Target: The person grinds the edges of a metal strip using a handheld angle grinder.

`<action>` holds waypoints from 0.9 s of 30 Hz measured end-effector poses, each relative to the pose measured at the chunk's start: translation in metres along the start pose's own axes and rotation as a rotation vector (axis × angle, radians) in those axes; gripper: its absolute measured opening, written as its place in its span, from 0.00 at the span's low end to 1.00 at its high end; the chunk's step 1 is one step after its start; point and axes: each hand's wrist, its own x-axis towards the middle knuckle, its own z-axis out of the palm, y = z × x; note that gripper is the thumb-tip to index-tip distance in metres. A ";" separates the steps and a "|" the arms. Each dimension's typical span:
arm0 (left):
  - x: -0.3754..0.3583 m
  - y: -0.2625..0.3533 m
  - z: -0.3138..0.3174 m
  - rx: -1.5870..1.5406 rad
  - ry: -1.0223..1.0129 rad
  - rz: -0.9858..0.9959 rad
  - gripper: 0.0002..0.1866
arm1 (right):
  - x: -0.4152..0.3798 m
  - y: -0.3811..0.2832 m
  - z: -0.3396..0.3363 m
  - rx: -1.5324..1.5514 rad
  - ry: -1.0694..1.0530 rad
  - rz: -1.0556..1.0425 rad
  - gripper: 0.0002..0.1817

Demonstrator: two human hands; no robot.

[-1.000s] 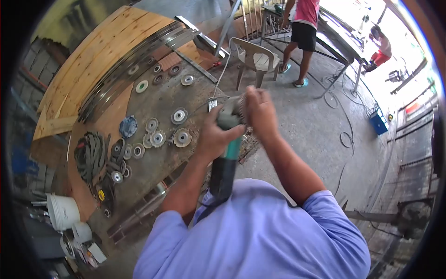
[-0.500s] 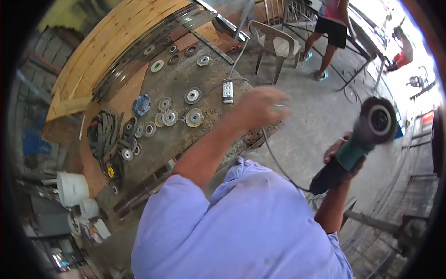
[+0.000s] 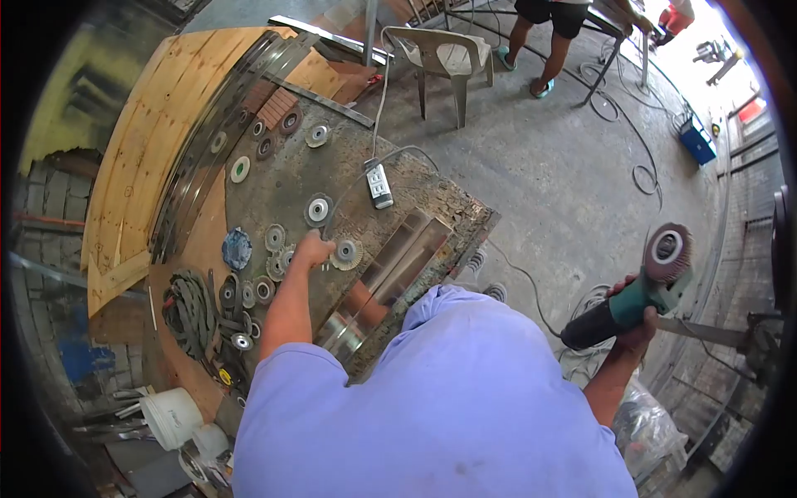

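My right hand [image 3: 635, 319] grips a green and black angle grinder [image 3: 624, 309], held up to the right of the workbench. A brown flap disc [image 3: 667, 253] is mounted on its head. Over the bench, my left hand [image 3: 313, 250] is closed at the end of the grey cord, apparently on its plug; small pale prongs show below the fingers. Right beside it lie a flap disc [image 3: 346, 253] and a grinding disc [image 3: 317, 210]. A white power strip [image 3: 379, 185] rests near the bench's far right side.
The workbench [image 3: 290, 187] carries several more discs, a dark strap bundle [image 3: 189, 311] and shiny metal profiles [image 3: 398, 257]. A plastic chair [image 3: 452, 62] and a person [image 3: 552, 41] are beyond it. White buckets [image 3: 172, 417] stand at lower left. Cord [image 3: 531, 282] hangs between bench and grinder.
My left hand has swung left from the bench's right edge to the discs and cord end. The grinder remains in my right hand, now lower in view. The camera view has shifted.
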 end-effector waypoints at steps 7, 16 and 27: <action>0.009 0.101 -0.040 -0.779 0.219 0.385 0.12 | -0.018 0.052 0.054 -0.093 0.083 0.205 0.44; 0.086 0.123 -0.003 -1.054 0.143 0.366 0.10 | -0.044 0.065 0.084 -0.151 0.279 0.257 0.36; 0.072 0.135 0.034 -0.379 0.635 0.509 0.14 | -0.058 0.076 0.084 -0.172 0.377 0.295 0.32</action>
